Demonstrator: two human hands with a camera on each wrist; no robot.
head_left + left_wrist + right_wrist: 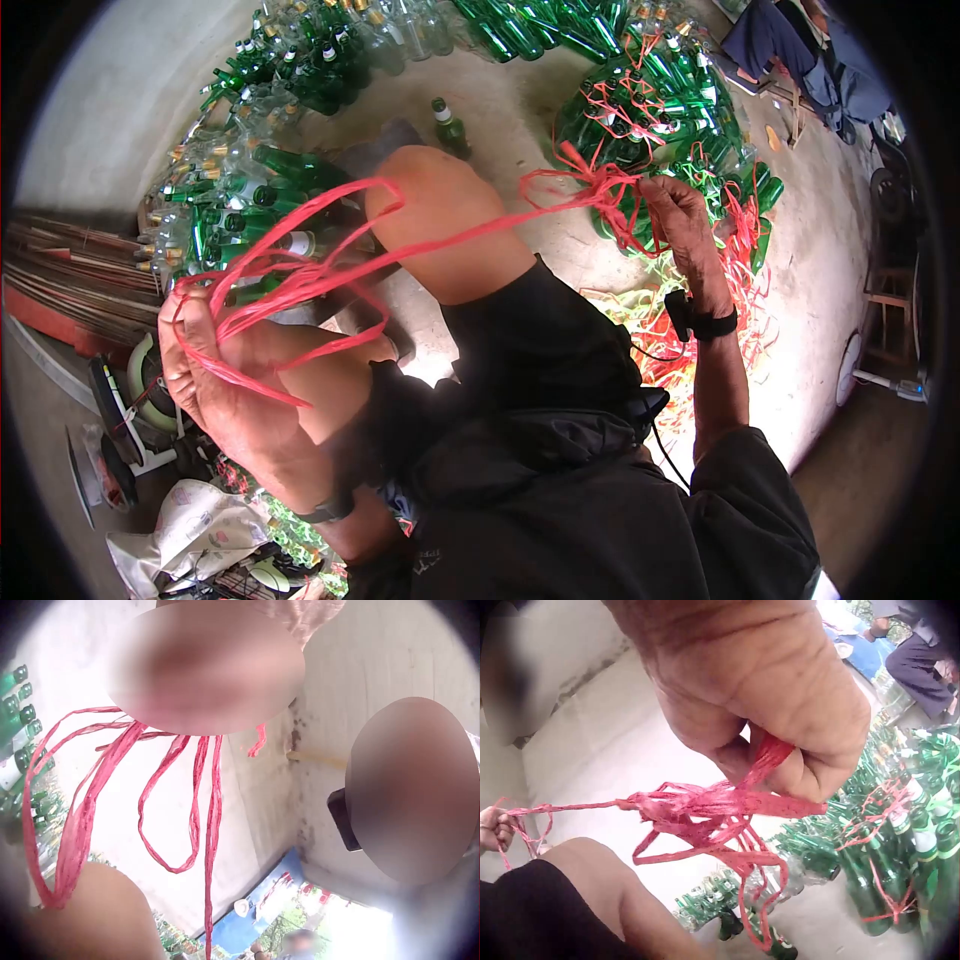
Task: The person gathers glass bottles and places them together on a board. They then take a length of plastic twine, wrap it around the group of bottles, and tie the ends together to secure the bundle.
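Note:
A length of red plastic twine (602, 184) stretches between my two hands across my knees. My left hand (225, 370) grips several loops and strands of it at the left. Raised at the right, my right hand (685, 225) pinches the other end, where the twine bunches into a tangled knot. In the right wrist view this bunch (697, 806) hangs under the curled fingers, with loose loops dangling. The left wrist view shows twine loops (79, 832) hanging below the hand, which is blurred there.
Green bottles (300, 165) crowd the floor at the left and back. One green bottle (450, 128) stands alone ahead. Bottles tied with red twine (889, 892) stand at the right, beside a heap of loose red and green strands (735, 300). Another person (790, 45) sits at the far right.

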